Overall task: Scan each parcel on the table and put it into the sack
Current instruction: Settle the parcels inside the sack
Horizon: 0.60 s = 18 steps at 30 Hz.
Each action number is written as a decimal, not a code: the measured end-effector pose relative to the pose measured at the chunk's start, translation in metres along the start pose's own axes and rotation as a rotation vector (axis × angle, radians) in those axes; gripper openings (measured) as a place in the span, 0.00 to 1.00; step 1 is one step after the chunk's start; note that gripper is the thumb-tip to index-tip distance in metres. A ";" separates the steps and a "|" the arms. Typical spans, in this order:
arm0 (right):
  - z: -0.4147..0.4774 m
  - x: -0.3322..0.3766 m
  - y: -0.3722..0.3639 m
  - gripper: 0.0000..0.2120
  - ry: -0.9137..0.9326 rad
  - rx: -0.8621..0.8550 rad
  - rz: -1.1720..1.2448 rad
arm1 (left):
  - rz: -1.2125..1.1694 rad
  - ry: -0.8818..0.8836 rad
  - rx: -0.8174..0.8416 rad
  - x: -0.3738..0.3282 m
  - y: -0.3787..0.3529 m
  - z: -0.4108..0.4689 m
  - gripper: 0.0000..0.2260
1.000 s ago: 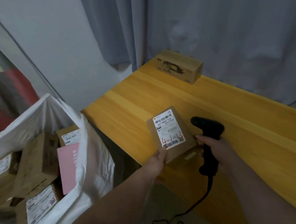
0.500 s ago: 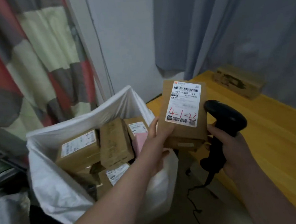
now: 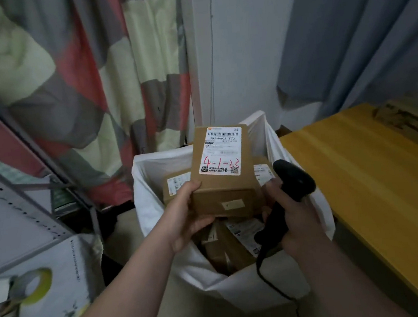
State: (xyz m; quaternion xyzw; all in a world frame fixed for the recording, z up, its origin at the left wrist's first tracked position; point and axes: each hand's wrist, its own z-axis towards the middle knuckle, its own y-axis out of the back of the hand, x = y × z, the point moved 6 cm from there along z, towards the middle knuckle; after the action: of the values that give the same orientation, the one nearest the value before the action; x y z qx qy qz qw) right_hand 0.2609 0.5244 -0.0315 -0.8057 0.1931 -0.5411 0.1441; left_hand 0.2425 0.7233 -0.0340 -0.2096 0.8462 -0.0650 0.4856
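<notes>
Head view looks down on a brown cardboard parcel (image 3: 228, 194) held over the open mouth of a white sack (image 3: 152, 189), clear of the table (image 3: 363, 181). The parcel's white label (image 3: 221, 152) faces up and bears a barcode and red handwriting. The left hand (image 3: 188, 219) grasps the parcel at its near left corner, thumb on top and fingers curled beneath. The right hand (image 3: 298, 223) is wrapped round the handle of a black scanner (image 3: 294, 182), whose head sits just beside the parcel's near right corner; its cable (image 3: 268, 283) hangs down in front of the sack. Other boxes (image 3: 177, 187) lie inside the sack, which stands against the table's left edge near its far corner. A blurred carton (image 3: 409, 123) rests toward the table's far edge.
</notes>
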 end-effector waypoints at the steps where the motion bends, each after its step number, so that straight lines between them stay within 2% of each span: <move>1: -0.001 -0.007 -0.007 0.21 -0.027 0.021 0.024 | 0.005 0.030 0.022 0.003 0.004 0.000 0.15; 4: -0.006 -0.021 -0.028 0.23 -0.074 0.105 0.042 | 0.060 0.059 0.104 0.005 0.006 -0.003 0.14; 6: -0.007 -0.024 -0.036 0.27 -0.046 0.087 0.021 | 0.153 0.024 0.161 0.002 0.008 -0.004 0.12; 8: -0.006 -0.026 -0.038 0.30 -0.049 0.037 0.007 | 0.276 -0.009 0.243 0.002 0.010 -0.003 0.19; 10: -0.003 -0.025 -0.038 0.25 -0.067 0.000 0.003 | 0.374 -0.027 0.277 0.002 0.015 -0.003 0.22; 13: 0.002 -0.017 -0.032 0.14 -0.086 -0.102 -0.005 | 0.550 -0.106 0.324 0.000 0.022 -0.002 0.18; 14: 0.003 -0.014 -0.029 0.16 -0.071 -0.136 -0.022 | 0.728 -0.165 0.363 -0.002 0.024 -0.002 0.20; 16: 0.007 -0.009 -0.023 0.21 -0.028 -0.163 -0.105 | 1.414 -0.235 0.418 0.007 0.034 0.003 0.28; 18: 0.010 -0.006 -0.020 0.25 0.002 -0.139 -0.232 | 2.098 -0.114 0.448 0.023 0.057 0.007 0.39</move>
State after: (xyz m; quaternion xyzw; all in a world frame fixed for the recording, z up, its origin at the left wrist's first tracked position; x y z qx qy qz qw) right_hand 0.2715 0.5451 -0.0315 -0.8301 0.1358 -0.5402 0.0243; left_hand 0.2214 0.7663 -0.0738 0.7125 0.5487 0.2407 0.3651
